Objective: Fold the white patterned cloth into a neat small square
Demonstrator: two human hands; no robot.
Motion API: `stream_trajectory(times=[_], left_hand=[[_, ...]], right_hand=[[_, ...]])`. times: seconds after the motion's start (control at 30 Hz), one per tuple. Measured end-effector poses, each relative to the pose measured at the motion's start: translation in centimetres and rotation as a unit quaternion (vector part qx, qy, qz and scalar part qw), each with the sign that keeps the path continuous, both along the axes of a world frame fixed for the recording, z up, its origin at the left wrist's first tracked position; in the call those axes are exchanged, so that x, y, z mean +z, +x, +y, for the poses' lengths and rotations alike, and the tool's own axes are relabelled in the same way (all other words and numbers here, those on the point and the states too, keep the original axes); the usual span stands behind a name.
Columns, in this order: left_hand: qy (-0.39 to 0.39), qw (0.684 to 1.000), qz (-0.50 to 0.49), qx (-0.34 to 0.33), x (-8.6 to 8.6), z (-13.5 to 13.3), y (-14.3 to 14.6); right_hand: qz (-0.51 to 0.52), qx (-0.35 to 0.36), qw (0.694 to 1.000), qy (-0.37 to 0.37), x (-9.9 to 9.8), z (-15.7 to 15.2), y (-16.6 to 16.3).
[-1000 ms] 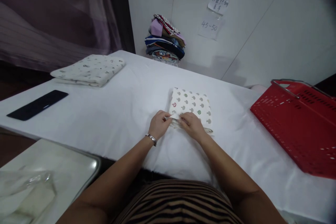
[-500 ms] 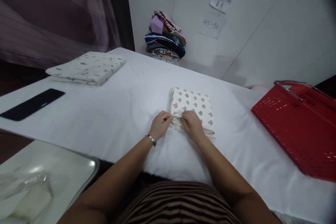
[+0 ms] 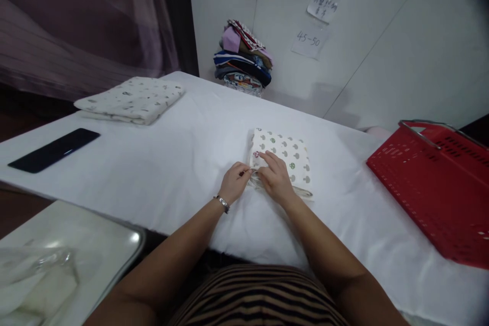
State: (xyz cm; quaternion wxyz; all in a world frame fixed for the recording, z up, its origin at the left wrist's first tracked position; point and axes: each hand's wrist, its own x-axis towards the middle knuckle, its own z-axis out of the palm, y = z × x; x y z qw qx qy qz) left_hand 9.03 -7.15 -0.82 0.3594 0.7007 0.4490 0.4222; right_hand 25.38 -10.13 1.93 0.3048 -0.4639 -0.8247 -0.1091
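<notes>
A folded white cloth (image 3: 282,150) with grey, green and red mushroom prints lies on the white-covered table in front of me. My left hand (image 3: 234,183), with a bracelet at its wrist, is closed in a pinch on the cloth's near left corner. Right beside it, my right hand (image 3: 275,177) grips the near edge low down between thumb and finger, while other fingers reach out over the printed top. Folded layers show at the near side, partly hidden by my hands.
A red plastic basket (image 3: 431,193) with a metal handle stands on the right. On the left are another folded printed cloth (image 3: 133,99) and a black phone-like slab (image 3: 55,150). Folded fabrics (image 3: 244,61) are stacked by the wall. A chair (image 3: 95,239) holds a plastic bag.
My right hand's fingers have lifted and stretched forward over the cloth, its thumb side shifting slightly left. My left hand keeps its pinch at the corner. The view has tilted slightly.
</notes>
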Motion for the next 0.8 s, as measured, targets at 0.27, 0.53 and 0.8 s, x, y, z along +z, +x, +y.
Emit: stream_trajectory(times=[0.27, 0.53, 0.8], left_hand=[[-0.023, 1.000, 0.008, -0.003, 0.1, 0.0, 0.0], [-0.143, 0.988, -0.034, 0.043, 0.6, 2.4, -0.5], [-0.200, 0.977, 0.078, 0.013, 1.6, 7.6, 1.8]], right_hand=[[-0.031, -0.008, 0.997, -0.067, -0.4, 0.7, -0.1], [-0.044, 0.036, 0.996, -0.066, -0.5, 0.9, -0.1], [-0.060, 0.026, 0.995, -0.080, -0.4, 1.0, -0.5]])
